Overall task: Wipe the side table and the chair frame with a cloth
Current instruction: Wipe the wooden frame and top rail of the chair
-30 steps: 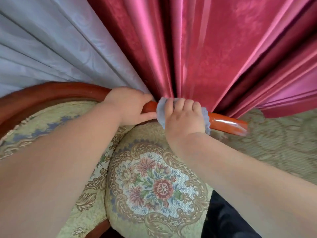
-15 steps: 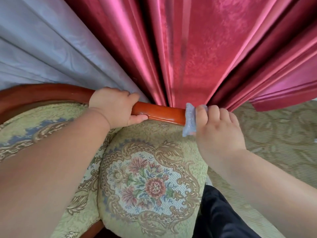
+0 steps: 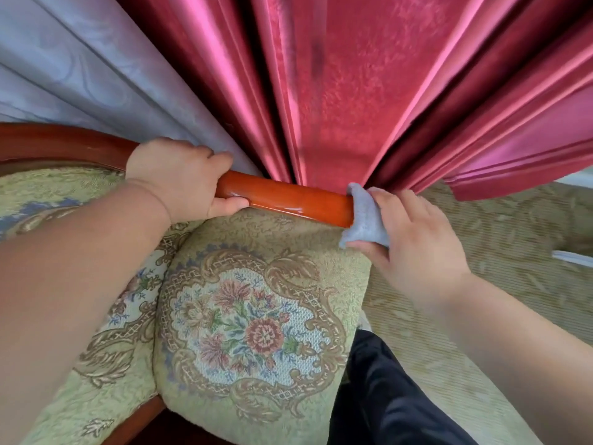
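The chair rail [image 3: 285, 197] runs left to right; the right hand [image 3: 414, 248], fingers pinching the cloth [image 3: 364, 220], caps its right end, the left hand [image 3: 179, 178] gripping its left.

Head view — steeply down, close

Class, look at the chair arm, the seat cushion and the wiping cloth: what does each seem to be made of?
Chair arm: likely wood under glossy reddish varnish, given the bright highlights. Seat cushion: woven tapestry-type upholstery, matte, with a visible floral weave. Cloth: soft, fuzzy pale blue fabric, perhaps microfibre; it bunches loosely.
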The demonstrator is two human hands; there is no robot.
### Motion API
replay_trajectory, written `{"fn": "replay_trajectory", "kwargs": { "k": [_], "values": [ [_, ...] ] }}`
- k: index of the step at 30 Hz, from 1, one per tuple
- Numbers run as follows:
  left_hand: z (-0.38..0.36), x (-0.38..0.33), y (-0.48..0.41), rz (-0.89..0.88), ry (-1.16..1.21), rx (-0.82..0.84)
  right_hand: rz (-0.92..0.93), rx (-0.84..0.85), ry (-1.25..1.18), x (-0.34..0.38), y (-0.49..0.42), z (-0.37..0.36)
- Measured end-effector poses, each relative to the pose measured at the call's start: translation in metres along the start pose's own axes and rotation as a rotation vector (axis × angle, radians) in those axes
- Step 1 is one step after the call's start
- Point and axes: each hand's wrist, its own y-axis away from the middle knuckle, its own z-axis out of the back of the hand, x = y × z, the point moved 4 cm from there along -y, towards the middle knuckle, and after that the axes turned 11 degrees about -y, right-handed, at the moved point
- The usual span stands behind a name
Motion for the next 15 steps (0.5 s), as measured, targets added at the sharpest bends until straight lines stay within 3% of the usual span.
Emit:
{"fn": "replay_trajectory", "kwargs": {
  "k": [4,11,15],
  "values": [
    [0.003,-0.001,-0.002,0.006,0.017,0.021,-0.077,-0.018,-0.065,0.004,-0.004,-0.001],
    [0.002,-0.002,-0.002,0.003,-0.014,0.006,0.039,-0.078,0.141,0.091,-0.061,-0.021],
    [0.003,-0.003,-0.002,-0.011,-0.023,-0.009,0.128,-0.049,0.058,0.058,-0.037,-0.007]
  ]
}}
